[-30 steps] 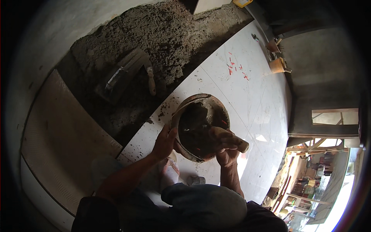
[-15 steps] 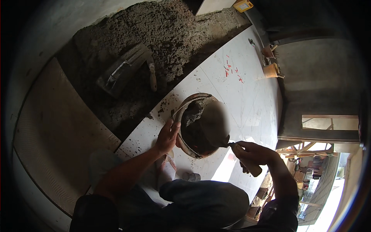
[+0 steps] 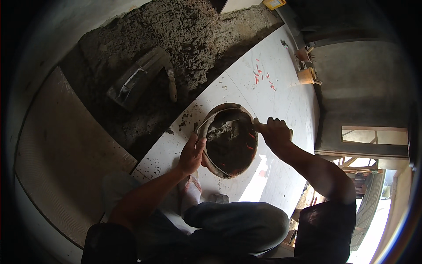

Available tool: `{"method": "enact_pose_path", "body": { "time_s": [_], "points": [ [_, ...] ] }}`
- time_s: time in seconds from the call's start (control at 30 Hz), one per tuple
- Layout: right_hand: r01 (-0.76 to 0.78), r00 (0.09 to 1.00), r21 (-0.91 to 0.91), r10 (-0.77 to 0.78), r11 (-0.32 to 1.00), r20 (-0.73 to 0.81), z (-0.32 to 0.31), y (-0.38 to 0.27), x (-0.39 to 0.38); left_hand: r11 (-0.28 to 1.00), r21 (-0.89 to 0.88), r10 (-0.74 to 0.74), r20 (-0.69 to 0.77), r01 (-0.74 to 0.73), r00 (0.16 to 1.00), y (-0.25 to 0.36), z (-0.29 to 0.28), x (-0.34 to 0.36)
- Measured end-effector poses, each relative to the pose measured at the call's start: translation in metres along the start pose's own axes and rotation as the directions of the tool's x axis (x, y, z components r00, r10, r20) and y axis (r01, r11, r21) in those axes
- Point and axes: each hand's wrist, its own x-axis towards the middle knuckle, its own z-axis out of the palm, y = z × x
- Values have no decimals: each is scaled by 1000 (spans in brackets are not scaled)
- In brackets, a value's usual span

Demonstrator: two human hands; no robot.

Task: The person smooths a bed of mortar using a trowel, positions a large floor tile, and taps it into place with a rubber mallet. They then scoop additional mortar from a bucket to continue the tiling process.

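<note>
A round bucket [image 3: 220, 170] stands on the pale tiled floor in front of me, with wet grey mortar [image 3: 228, 141] and a few red bits inside. My left hand [image 3: 192, 155] is closed on the near left side of its rim, by the wire handle. My right hand [image 3: 276, 134] is closed in a fist just beyond the bucket's right rim, around the handle of a trowel. Most of that trowel is hidden by the hand, and its blade cannot be made out against the dark mortar.
Rough mortar bed [image 3: 176, 39] spreads at the far left, with a notched trowel [image 3: 132, 83] lying on it. A large tile [image 3: 61, 154] lies at the left. Red pieces [image 3: 259, 75] are scattered on the white tiles [image 3: 281, 105]; an orange-yellow container [image 3: 306, 75] stands by the wall.
My right hand has moved up and away from me, turning over. The blurred trowel blade that was above the bucket no longer shows there. My left hand stays on the rim.
</note>
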Motion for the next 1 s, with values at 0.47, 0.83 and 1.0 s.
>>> {"method": "enact_pose_path", "body": {
  "time_s": [0.47, 0.83, 1.0],
  "points": [
    [-535, 444, 595, -400, 600, 802, 20, -8, -36, 974, 110, 221, -294, -197, 930, -12, 30, -12],
    [-689, 373, 677, -674, 258, 637, 37, -38, -74, 990, 62, 140, -243, -129, 960, -12, 30, -13],
    [-174, 535, 720, -549, 672, 642, -28, -22, -69, 987, 78, 155, -265, -139, 952, -7, 31, -14]
  ]
}}
